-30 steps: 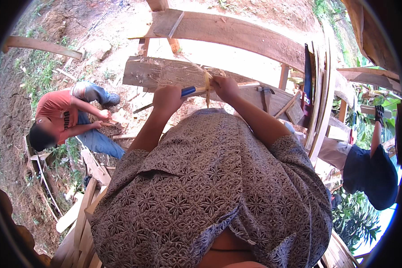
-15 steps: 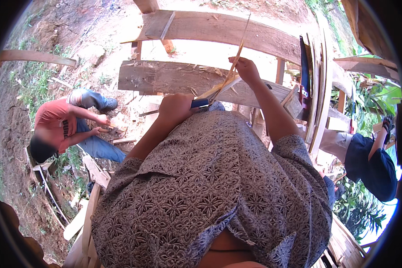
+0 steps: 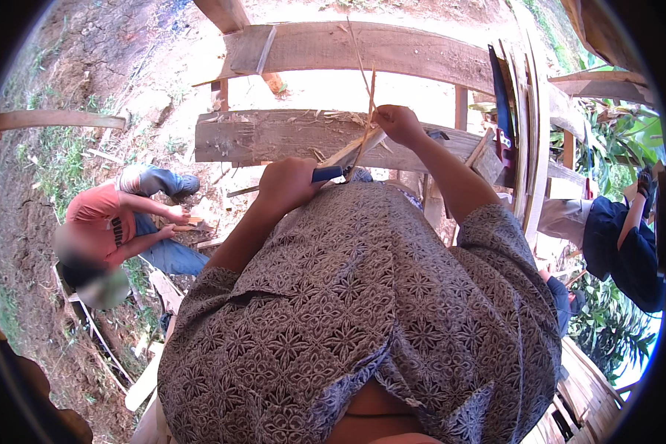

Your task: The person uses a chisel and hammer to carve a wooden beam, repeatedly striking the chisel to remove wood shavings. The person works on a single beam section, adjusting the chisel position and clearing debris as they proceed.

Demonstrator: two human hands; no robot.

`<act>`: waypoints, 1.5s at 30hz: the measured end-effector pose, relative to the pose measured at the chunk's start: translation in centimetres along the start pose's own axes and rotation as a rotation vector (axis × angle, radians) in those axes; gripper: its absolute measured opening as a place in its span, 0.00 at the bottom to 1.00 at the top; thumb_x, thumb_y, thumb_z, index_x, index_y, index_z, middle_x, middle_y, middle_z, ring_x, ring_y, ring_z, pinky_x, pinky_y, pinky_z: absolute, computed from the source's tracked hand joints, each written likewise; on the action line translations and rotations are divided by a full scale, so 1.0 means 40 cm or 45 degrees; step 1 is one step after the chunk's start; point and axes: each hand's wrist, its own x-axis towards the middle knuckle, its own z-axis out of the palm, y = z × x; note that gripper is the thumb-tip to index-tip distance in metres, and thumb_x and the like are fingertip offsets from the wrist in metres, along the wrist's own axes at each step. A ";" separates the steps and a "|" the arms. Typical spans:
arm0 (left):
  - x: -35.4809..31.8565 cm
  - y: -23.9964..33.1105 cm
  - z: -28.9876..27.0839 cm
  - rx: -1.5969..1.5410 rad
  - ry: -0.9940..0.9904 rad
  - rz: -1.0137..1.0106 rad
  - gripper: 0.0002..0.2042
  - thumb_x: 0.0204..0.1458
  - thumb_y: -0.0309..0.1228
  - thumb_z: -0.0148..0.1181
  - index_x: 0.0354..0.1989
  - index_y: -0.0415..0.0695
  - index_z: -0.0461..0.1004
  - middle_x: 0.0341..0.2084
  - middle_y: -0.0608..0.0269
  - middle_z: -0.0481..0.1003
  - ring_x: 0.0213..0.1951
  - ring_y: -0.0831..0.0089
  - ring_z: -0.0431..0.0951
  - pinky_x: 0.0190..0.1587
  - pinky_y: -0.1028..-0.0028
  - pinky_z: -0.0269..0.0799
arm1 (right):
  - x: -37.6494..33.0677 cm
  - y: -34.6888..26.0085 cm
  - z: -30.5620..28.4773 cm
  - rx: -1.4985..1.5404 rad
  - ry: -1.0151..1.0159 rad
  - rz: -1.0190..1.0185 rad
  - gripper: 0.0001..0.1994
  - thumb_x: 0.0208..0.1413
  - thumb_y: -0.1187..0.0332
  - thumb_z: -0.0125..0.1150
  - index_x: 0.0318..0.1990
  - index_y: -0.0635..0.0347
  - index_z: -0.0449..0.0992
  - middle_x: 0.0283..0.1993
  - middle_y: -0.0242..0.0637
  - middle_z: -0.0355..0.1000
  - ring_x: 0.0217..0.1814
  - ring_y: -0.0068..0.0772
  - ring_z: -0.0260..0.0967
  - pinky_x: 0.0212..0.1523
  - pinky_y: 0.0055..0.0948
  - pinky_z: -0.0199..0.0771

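Note:
My left hand (image 3: 287, 183) is closed around a tool with a dark blue handle (image 3: 327, 174), whose end sticks out toward the right. Left of the fist, a thin grey-brown length (image 3: 244, 190) pokes out; I cannot tell whether it belongs to the tool. Higher and to the right, my right hand (image 3: 399, 124) pinches a thin wooden strip (image 3: 365, 133), which runs down close to the handle's end. A finer sliver (image 3: 359, 55) rises above it. Behind the strip, a paler piece of wood (image 3: 345, 153) leans against the plank in front of me.
A rough plank (image 3: 237, 137) with shavings on it crosses ahead, and a longer beam (image 3: 392, 48) lies beyond. At right, a saw (image 3: 503, 96) stands beside upright boards (image 3: 533, 140). One person in a red shirt (image 3: 96, 214) handles wood at left; another in dark clothing (image 3: 621, 244) is at right.
My right hand has moved slightly down and left, and the strip now stands more upright. My left hand has shifted only a little. The person at left has moved slightly.

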 end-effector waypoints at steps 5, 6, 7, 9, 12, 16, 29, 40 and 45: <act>-0.004 0.010 0.016 -0.065 0.033 -0.009 0.17 0.50 0.50 0.63 0.34 0.47 0.79 0.27 0.55 0.80 0.34 0.55 0.81 0.37 0.58 0.75 | 0.036 0.026 0.023 0.475 0.212 0.253 0.14 0.63 0.61 0.59 0.43 0.62 0.82 0.35 0.36 0.81 0.35 0.25 0.75 0.40 0.28 0.73; -0.004 0.016 0.015 -0.077 0.019 -0.022 0.18 0.50 0.50 0.63 0.34 0.47 0.79 0.28 0.55 0.80 0.34 0.55 0.81 0.38 0.58 0.75 | 0.041 0.037 0.026 0.609 0.244 0.331 0.14 0.64 0.61 0.59 0.44 0.64 0.82 0.36 0.35 0.81 0.36 0.23 0.75 0.41 0.27 0.73; -0.004 0.023 0.011 -0.089 0.004 -0.035 0.18 0.50 0.50 0.63 0.34 0.47 0.79 0.28 0.55 0.80 0.34 0.55 0.81 0.38 0.58 0.74 | 0.041 0.046 0.035 0.857 0.255 0.449 0.15 0.65 0.63 0.58 0.43 0.69 0.81 0.37 0.34 0.80 0.40 0.22 0.75 0.43 0.23 0.72; -0.004 0.027 0.015 -0.105 -0.013 -0.051 0.18 0.50 0.50 0.63 0.34 0.47 0.79 0.28 0.54 0.80 0.35 0.54 0.81 0.38 0.57 0.74 | 0.043 0.047 0.039 1.010 0.302 0.574 0.15 0.65 0.63 0.58 0.45 0.70 0.80 0.38 0.36 0.80 0.43 0.23 0.75 0.45 0.22 0.72; -0.001 0.028 0.024 -0.089 -0.002 -0.054 0.18 0.50 0.50 0.62 0.35 0.47 0.78 0.28 0.53 0.80 0.34 0.54 0.81 0.38 0.57 0.74 | 0.043 0.045 0.049 1.304 0.413 0.675 0.15 0.65 0.64 0.57 0.47 0.72 0.78 0.41 0.39 0.80 0.46 0.26 0.76 0.49 0.23 0.72; 0.001 0.033 0.038 -0.047 -0.004 -0.060 0.20 0.51 0.52 0.60 0.38 0.47 0.78 0.29 0.53 0.80 0.34 0.54 0.81 0.36 0.58 0.74 | 0.033 0.056 0.063 1.605 0.557 0.662 0.16 0.65 0.65 0.57 0.49 0.73 0.75 0.46 0.43 0.79 0.48 0.30 0.76 0.51 0.26 0.73; -0.055 0.017 -0.099 -0.125 0.219 0.122 0.17 0.47 0.45 0.68 0.30 0.41 0.80 0.20 0.46 0.76 0.26 0.49 0.80 0.30 0.58 0.72 | -0.047 -0.056 -0.059 0.143 -0.029 -0.077 0.30 0.49 0.36 0.63 0.38 0.59 0.80 0.37 0.49 0.78 0.42 0.54 0.76 0.45 0.43 0.74; 0.019 0.040 -0.219 -0.069 -0.120 0.259 0.17 0.45 0.34 0.73 0.20 0.37 0.69 0.13 0.67 0.66 0.19 0.80 0.63 0.23 0.70 0.61 | -0.244 -0.041 -0.120 0.234 0.459 0.136 0.21 0.61 0.48 0.55 0.28 0.55 0.80 0.26 0.40 0.77 0.31 0.47 0.76 0.32 0.44 0.72; 0.084 0.177 -0.215 -0.209 -0.328 0.348 0.16 0.47 0.33 0.73 0.20 0.42 0.68 0.15 0.76 0.65 0.21 0.85 0.61 0.23 0.75 0.58 | -0.418 0.005 -0.105 0.394 0.958 0.265 0.17 0.60 0.52 0.60 0.25 0.52 0.80 0.23 0.36 0.75 0.27 0.43 0.75 0.29 0.40 0.70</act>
